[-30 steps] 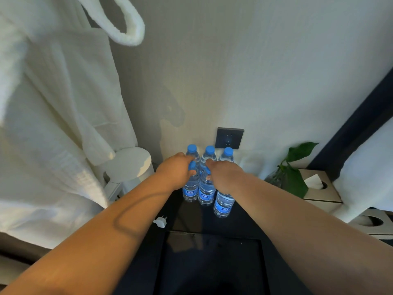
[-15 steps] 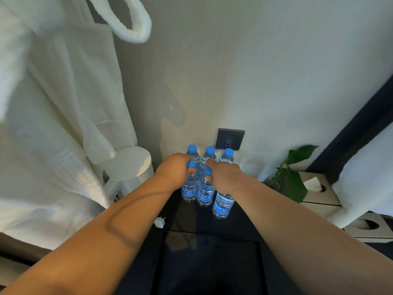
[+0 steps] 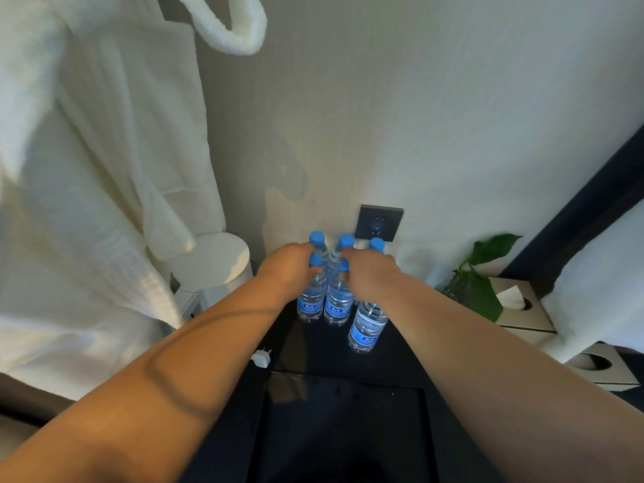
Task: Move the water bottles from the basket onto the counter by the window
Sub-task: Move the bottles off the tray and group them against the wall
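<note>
A big white bathrobe fills the whole left side, hanging down past the edge of the dark surface, with a fluffy loop of its belt dangling up top. The pale wall takes up most of the rest. Below, there's a dark glossy panel set into the surface, close to the camera.

On the left sits a white round kettle-looking thing, partly tucked under the robe. Off to the right, a leafy green plant stands next to a tissue box, and a second box with a round hole sits nearer the camera.

The water bottles are grouped upright on the surface right against the wall, blue caps and blue labels, at least five caps showing, all touching or just beside each other. One bottle stands a bit forward on the right.

The person's left hand is curled around the neck of the front left bottle. The right hand is closed over the bottle tops on the right; exactly which one it's gripping can't be made out.

A dark wall socket sits just behind the caps, and a little white plug lies on the surface's left edge.
</note>
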The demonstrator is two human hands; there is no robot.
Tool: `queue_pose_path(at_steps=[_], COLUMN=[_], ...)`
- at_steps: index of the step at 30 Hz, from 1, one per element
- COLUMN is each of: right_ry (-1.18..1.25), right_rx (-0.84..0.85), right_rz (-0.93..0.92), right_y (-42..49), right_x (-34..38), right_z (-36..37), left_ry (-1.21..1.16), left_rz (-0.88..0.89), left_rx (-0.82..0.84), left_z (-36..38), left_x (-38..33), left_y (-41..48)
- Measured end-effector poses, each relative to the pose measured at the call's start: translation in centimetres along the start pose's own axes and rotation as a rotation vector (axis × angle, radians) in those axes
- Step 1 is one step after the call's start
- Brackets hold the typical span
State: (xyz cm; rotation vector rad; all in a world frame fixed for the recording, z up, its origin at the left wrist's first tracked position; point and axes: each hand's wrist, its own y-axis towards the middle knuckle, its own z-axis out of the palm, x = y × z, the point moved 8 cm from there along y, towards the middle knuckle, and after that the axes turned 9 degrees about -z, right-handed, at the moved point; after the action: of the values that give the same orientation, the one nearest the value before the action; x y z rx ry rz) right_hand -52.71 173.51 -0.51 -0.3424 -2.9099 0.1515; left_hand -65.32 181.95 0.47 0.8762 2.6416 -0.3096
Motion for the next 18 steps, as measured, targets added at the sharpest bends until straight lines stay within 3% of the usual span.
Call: queue_pose_path(at_steps=[11,18], right_ry=[-0.121,-0.045], right_rx=[-0.07,-0.085], right_rz=[0.104,-0.01], right_y=[0.8,0.68], right_x=[-0.75,-0.3], right_z=[-0.08,0.02], left_ry=[0.028,0.001], left_rz=[-0.044,-0.028], left_rx=[0.03,0.047], left_z=[0.26,0.29], left_x=[-0.22,-0.2], left_y=[0.47,0.41])
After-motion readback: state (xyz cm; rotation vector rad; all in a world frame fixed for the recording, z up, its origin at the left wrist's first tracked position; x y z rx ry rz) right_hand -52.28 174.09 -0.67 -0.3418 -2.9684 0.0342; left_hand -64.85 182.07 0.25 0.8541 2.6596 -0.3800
